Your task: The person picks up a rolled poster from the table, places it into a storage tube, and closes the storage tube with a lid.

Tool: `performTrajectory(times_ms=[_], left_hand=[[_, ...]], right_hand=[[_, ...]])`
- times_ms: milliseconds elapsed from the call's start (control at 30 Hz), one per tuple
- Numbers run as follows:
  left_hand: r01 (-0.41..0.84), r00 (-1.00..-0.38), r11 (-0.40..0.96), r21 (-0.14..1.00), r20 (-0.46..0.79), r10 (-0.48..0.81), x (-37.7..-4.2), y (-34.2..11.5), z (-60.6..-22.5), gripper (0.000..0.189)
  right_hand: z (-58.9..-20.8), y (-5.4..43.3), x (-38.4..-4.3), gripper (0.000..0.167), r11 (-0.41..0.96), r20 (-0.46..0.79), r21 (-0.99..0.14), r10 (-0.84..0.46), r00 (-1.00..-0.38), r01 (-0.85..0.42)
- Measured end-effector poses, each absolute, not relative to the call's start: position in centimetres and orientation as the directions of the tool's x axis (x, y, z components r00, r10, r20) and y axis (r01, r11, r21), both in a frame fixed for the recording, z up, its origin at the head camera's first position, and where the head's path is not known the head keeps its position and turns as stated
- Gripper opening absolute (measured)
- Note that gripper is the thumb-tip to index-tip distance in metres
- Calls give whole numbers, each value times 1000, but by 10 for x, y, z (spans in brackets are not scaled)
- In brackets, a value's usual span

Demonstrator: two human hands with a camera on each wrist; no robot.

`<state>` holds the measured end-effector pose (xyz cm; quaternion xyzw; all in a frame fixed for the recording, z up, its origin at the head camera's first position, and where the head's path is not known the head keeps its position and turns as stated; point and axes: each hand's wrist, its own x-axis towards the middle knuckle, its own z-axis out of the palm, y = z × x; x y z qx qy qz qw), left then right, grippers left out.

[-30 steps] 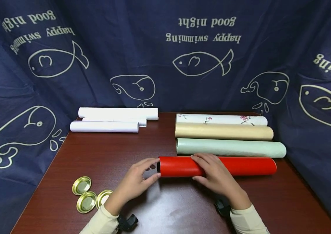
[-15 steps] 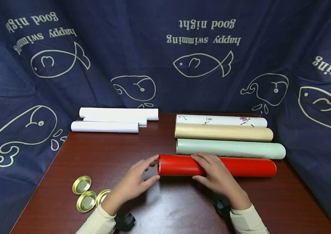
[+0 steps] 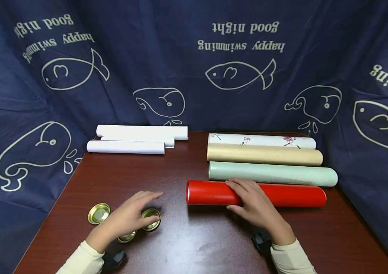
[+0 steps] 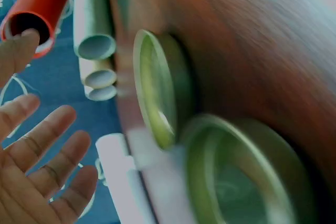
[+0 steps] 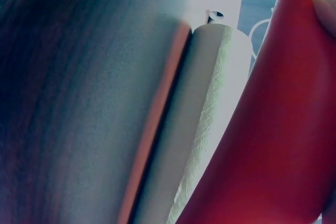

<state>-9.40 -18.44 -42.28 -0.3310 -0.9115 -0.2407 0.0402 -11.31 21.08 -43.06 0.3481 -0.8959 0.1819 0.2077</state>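
Observation:
A red tube lies crosswise on the table, its open left end showing a hollow inside. My right hand grips it near the middle, thumb on the near side and fingers over the top. In the right wrist view the red tube fills the right side. My left hand is apart from the tube, fingers spread, over several round gold lids. One lid sits left of that hand, another lid lies by its thumb, and a third lid is partly hidden beneath it.
Behind the red tube lie a pale green tube, a gold tube and a flowered white tube. Several white paper rolls lie at the back left. A dark blue curtain surrounds the brown table.
My left hand has left the red tube's left end and moved left and toward me, over the lids. The tube's open end has turned slightly into view. My right hand keeps its grip.

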Motion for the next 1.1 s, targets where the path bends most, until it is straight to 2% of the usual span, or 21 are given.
performTrajectory(times_ms=[167,433,800,900,1100], left_hand=[[650,-749,652,391,182,637,-96,-194,-431,58],[678,-721,660,324,114,684,-95,-199,-443,67],[675,-727,693,254,66,683,-95,-193,-447,64],[676,-727,691,255,82,681,-96,-191,-446,62],[685,-725,656,317,207,657,-103,-183,-436,63]], right_hand=[[-431,210,-113,71,692,503,-182,-545,-671,-699],[-432,208,-115,70,685,500,-187,-551,-669,-704],[-434,209,-116,70,694,497,-185,-545,-675,-696],[-435,209,-116,70,694,497,-186,-544,-676,-696],[-434,209,-116,71,691,499,-190,-544,-675,-698]])
